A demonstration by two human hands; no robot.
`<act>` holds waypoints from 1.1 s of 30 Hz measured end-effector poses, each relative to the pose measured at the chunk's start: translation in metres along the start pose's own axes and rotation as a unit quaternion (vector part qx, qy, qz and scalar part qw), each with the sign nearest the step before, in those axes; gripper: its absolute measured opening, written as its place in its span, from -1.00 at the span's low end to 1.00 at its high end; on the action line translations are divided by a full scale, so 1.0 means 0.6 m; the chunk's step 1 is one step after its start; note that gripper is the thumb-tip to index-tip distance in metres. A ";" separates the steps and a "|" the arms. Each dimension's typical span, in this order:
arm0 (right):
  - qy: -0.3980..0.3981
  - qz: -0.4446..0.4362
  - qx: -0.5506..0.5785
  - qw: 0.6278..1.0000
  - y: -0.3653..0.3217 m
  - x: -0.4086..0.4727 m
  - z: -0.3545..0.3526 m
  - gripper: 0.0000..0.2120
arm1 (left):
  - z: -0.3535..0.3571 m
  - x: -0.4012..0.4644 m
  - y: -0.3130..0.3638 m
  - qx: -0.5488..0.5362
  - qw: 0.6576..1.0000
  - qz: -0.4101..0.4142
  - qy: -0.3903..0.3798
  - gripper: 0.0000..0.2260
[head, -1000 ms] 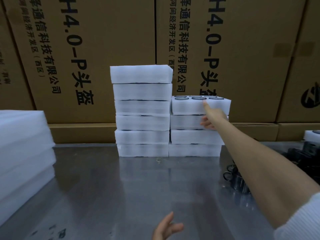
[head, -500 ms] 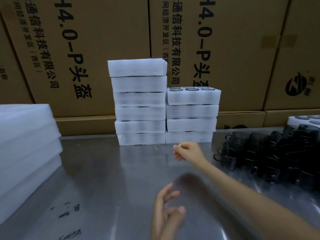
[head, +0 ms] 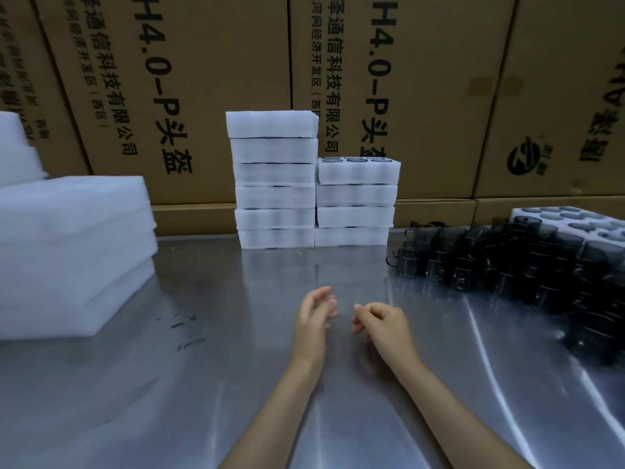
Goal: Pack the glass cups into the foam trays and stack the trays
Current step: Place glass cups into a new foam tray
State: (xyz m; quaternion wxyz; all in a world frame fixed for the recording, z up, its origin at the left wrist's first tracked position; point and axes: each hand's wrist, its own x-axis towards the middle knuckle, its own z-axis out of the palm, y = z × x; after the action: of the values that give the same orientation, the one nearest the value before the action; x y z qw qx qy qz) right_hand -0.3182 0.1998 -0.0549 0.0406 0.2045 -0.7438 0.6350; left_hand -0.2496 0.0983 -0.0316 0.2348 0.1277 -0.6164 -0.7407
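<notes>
Cardboard boxes: a wall of brown cartons (head: 209,79) with printed black characters stands at the far edge, just behind the stacks.
Table: a metal table (head: 203,384) with a shiny top; some small dark marks lie on it left of the hands.
Loose foam: a pile of plain white foam sheets (head: 71,252) lies at the left; a second, higher pile stands behind it at the far left edge.
Taller stack: six foam trays (head: 274,179) stand one on another at the far middle; the top one is shifted a little to the left.
Shorter stack: four foam trays (head: 356,203) touch the right side of the taller stack; dark cup rims show in the holes of its top tray (head: 359,171).
Glass cups: a crowd of dark glass cups (head: 507,265) with handles stands at the right, well apart from the hands; nothing lies between them.
Open tray: a foam tray (head: 571,220) with round holes lies behind the cups at the far right.
Left hand: the left hand (head: 314,319) hovers above the near middle of the table; its fingers are loosely bent and hold nothing.
Right hand: the right hand (head: 380,321) is just beside the left, not touching it; its fingers are loosely curled inward and it is empty.
</notes>
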 end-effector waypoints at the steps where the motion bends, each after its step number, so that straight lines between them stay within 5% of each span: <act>1: 0.003 -0.001 -0.007 1.000 -0.003 -0.012 0.001 -0.64 | -0.001 -0.007 0.002 0.009 1.000 0.007 0.002 -0.84; 6: -0.025 0.002 -0.087 0.996 -0.015 -0.066 0.001 -0.68 | -0.012 -0.069 -0.008 0.137 0.987 0.074 -0.048 -0.81; 10: -0.037 -0.021 -0.222 0.974 -0.024 -0.094 -0.002 -0.72 | -0.062 -0.102 -0.001 0.290 0.937 0.111 -0.160 -0.78; 12: -0.041 -0.030 -0.253 0.966 -0.031 -0.099 0.001 -0.68 | -0.107 -0.088 0.021 0.444 0.861 0.165 -0.183 -0.72; 16: -0.040 -0.027 -0.290 0.956 -0.035 -0.099 0.001 -0.65 | -0.206 -0.011 0.124 0.748 0.598 0.274 -0.091 -0.54; 20: -0.043 -0.014 -0.266 0.963 -0.033 -0.096 -0.002 -0.64 | -0.303 0.062 0.263 0.847 0.503 0.137 0.107 -0.37; 23: -0.043 -0.006 -0.256 0.966 -0.035 -0.094 -0.003 -0.62 | -0.369 0.079 0.328 0.843 0.492 0.045 0.211 -0.26; 26: -0.043 0.001 -0.255 0.966 -0.035 -0.093 -0.003 -0.63 | -0.398 0.076 0.350 0.802 0.543 -0.028 0.248 -0.31; 33: -0.047 0.009 -0.245 0.968 -0.033 -0.090 -0.005 -0.65 | -0.389 0.060 0.338 0.817 0.515 0.024 0.259 -0.73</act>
State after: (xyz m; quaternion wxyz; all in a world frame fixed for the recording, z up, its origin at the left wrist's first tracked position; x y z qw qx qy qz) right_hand -0.2623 0.2140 -0.0535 0.0489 0.2114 -0.8795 0.4235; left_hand -0.1300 -0.1453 0.1210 0.1938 0.4347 -0.8646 0.1609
